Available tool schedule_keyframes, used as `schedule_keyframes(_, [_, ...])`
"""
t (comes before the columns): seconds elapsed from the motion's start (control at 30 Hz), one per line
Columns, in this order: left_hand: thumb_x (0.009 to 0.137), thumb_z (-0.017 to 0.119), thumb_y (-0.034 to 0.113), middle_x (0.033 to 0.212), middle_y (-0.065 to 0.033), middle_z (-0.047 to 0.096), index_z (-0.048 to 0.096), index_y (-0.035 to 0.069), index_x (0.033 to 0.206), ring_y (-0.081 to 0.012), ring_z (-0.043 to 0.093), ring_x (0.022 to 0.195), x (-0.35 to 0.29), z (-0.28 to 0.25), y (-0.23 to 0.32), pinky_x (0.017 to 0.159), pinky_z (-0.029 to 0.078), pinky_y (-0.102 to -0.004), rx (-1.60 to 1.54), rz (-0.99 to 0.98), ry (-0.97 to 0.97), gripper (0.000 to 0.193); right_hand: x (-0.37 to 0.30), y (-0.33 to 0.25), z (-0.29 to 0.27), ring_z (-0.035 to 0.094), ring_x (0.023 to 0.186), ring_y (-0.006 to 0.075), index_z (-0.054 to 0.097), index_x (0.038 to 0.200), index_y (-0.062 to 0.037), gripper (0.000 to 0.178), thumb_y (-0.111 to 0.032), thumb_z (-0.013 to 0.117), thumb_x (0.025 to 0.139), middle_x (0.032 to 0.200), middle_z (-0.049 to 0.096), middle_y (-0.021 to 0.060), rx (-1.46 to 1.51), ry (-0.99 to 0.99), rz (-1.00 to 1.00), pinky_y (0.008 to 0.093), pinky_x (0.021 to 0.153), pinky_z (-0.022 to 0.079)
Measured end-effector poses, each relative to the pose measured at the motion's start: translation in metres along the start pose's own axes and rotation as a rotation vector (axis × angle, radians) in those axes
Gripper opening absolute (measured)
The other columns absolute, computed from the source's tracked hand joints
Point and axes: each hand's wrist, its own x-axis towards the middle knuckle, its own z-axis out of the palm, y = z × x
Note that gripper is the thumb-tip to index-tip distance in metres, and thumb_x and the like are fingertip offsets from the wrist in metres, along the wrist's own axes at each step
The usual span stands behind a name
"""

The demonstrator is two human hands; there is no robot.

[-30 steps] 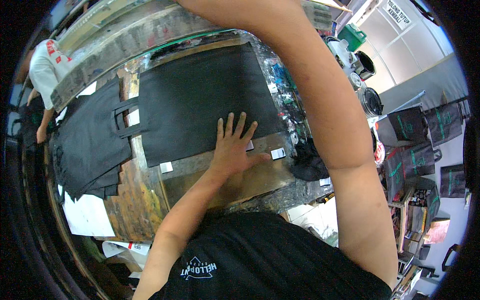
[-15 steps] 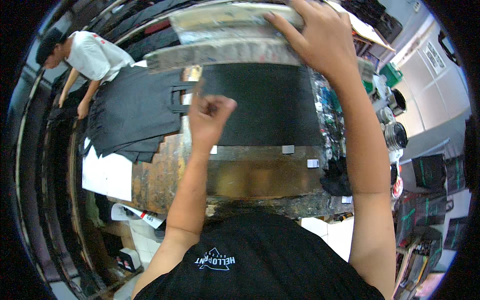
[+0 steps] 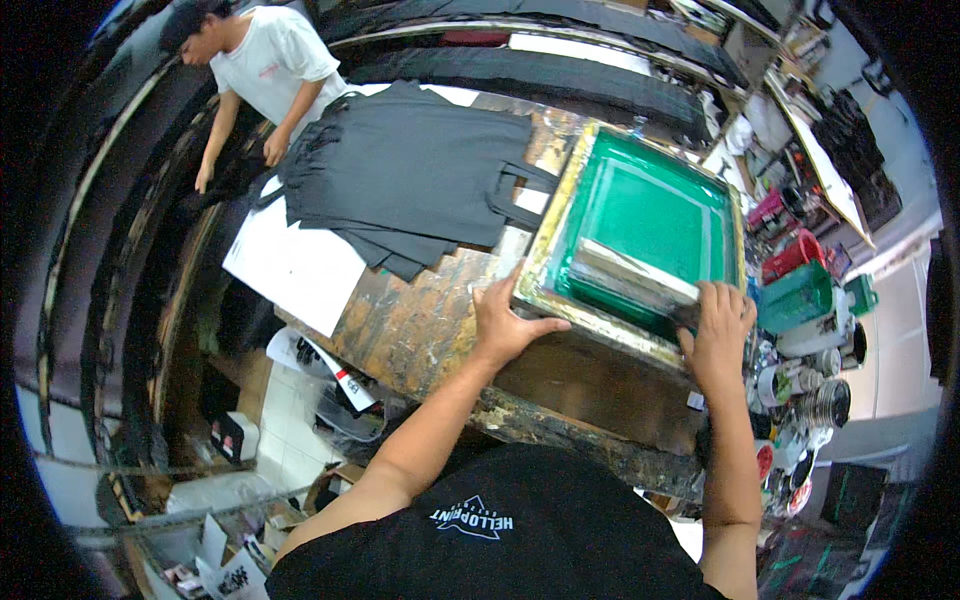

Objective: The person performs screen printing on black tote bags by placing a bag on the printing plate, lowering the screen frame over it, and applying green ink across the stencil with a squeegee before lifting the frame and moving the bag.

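A screen printing frame (image 3: 532,283) lies over the right part of the worktable, its mesh coated with green ink (image 3: 655,215). Across its near part rests a squeegee (image 3: 635,272) with a pale, stained handle. My left hand (image 3: 508,325) grips the near left corner, thumb along the near edge and fingers at the left side. At the near right corner, my right hand (image 3: 718,335) curls over the frame's rim beside the squeegee's end; its fingertips are partly hidden. Black fabric bags (image 3: 410,165) lie in an overlapping pile left of the frame, straps toward it. Whatever lies beneath the frame is hidden.
The stained wooden worktable (image 3: 425,320) carries a white sheet (image 3: 295,265) at left. A person in a white shirt (image 3: 275,65) handles dark cloth beyond it. Tins (image 3: 822,403), a green container (image 3: 797,300) and a red one (image 3: 795,257) crowd the right side. Long racks run behind.
The screen frame has come down from its raised, tilted position and now covers the dark fabric. My left hand has moved onto its near left corner; my right hand has come nearer with it.
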Motion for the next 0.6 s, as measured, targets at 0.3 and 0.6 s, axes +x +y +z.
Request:
schedule_keyframes(0.3, [0.057, 0.089, 0.072, 0.111, -0.0147, 0.071, 0.05, 0.003, 0.151, -0.0311, 0.065, 0.107, -0.01, 0.006, -0.017, 0.101, 0.038, -0.0461, 0.114, 0.127, 0.035, 0.123, -0.006, 0.01, 0.045, 0.055, 0.112, 0.0371, 0.055, 0.125, -0.0059, 0.063, -0.009, 0.081, 0.067, 0.112, 0.059, 0.0148, 0.134, -0.05, 0.011, 0.0477, 0.097, 0.039])
schedule_keyframes(0.6, [0.055, 0.1, 0.051, 0.12, -0.0149, 0.073, 0.054, 0.0, 0.146, -0.0329, 0.065, 0.115, -0.008, 0.01, -0.013, 0.103, 0.039, -0.047, 0.055, 0.069, 0.008, 0.114, 0.023, 0.029, 0.023, 0.057, 0.112, 0.0353, 0.053, 0.126, -0.0091, 0.062, -0.017, 0.082, 0.071, 0.109, 0.059, 0.0133, 0.164, -0.127, 0.057, 0.0469, 0.092, 0.039])
